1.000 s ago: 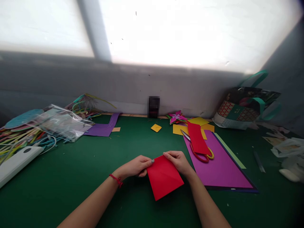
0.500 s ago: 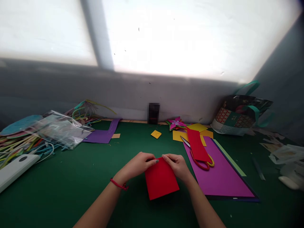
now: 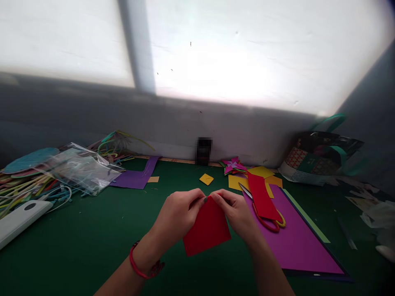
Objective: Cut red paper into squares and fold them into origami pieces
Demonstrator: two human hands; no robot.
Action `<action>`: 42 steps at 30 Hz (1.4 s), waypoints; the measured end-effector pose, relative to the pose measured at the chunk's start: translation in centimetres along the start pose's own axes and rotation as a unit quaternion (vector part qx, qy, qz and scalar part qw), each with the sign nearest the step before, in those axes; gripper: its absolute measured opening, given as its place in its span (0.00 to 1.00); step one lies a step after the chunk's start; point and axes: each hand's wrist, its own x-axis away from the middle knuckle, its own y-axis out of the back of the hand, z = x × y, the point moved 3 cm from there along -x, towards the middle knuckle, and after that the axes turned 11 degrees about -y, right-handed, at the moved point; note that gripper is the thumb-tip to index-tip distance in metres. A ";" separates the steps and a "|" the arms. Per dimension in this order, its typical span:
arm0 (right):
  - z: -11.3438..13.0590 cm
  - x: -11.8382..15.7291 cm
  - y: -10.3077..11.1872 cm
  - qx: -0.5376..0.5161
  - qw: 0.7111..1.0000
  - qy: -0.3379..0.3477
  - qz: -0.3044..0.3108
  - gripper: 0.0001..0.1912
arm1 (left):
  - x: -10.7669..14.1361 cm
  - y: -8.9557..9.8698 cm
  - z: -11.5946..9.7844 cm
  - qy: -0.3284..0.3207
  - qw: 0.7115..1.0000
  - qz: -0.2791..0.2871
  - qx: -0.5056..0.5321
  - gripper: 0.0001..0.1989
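Observation:
A red paper square (image 3: pixel 208 230) hangs tilted above the green table, pinched along its top edge by both hands. My left hand (image 3: pixel 185 211), with a red bracelet on the wrist, grips the top left part between thumb and fingers. My right hand (image 3: pixel 236 209) pinches the top right part, its fingertips close to those of the left. Right of the hands, a red paper strip (image 3: pixel 262 195) lies over scissors (image 3: pixel 268 224) with red and yellow handles, on purple sheets (image 3: pixel 305 242). A small yellow square (image 3: pixel 206 179) rests beyond the hands.
Pipe cleaners (image 3: pixel 31 189), a clear plastic bag (image 3: pixel 89 168) and a white device (image 3: pixel 23 222) lie left, near purple paper (image 3: pixel 131 179). Folded paper stars (image 3: pixel 233 165) and yellow sheets (image 3: pixel 236 182) are at the back. A patterned bag (image 3: pixel 311 160) stands back right.
Both hands have risen toward the camera with the red square, and their fingertips have come closer together at its top edge. The view has shifted slightly.

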 end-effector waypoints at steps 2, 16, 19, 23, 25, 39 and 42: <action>0.2 0.3 -0.4 -0.044 0.998 -0.034 0.008 0.14 | 0.2 0.3 -0.2 0.000 1.000 -0.016 -0.004 0.13; 2.9 2.2 -0.4 -0.170 0.978 -0.121 0.019 0.18 | 0.6 1.4 -1.4 -0.011 0.997 -0.034 0.072 0.10; 2.6 2.3 -0.4 -0.195 0.973 -0.120 0.025 0.16 | 0.6 1.3 -1.5 -0.022 0.996 -0.042 0.073 0.10; 2.4 2.4 -0.2 -0.188 0.975 -0.118 0.029 0.17 | 0.6 1.2 -1.7 -0.035 0.996 -0.056 0.057 0.10; 2.4 2.4 -0.2 -0.175 0.977 -0.121 0.033 0.18 | 0.7 1.2 -1.8 -0.044 0.996 -0.063 0.034 0.09; 3.2 3.0 -0.9 -0.192 0.971 -0.140 -0.011 0.21 | 1.1 1.2 -2.4 -0.094 0.992 -0.082 -0.023 0.08; 3.1 3.1 -0.8 -0.198 0.970 -0.141 0.005 0.20 | 1.0 1.3 -2.3 -0.079 0.994 -0.074 0.002 0.08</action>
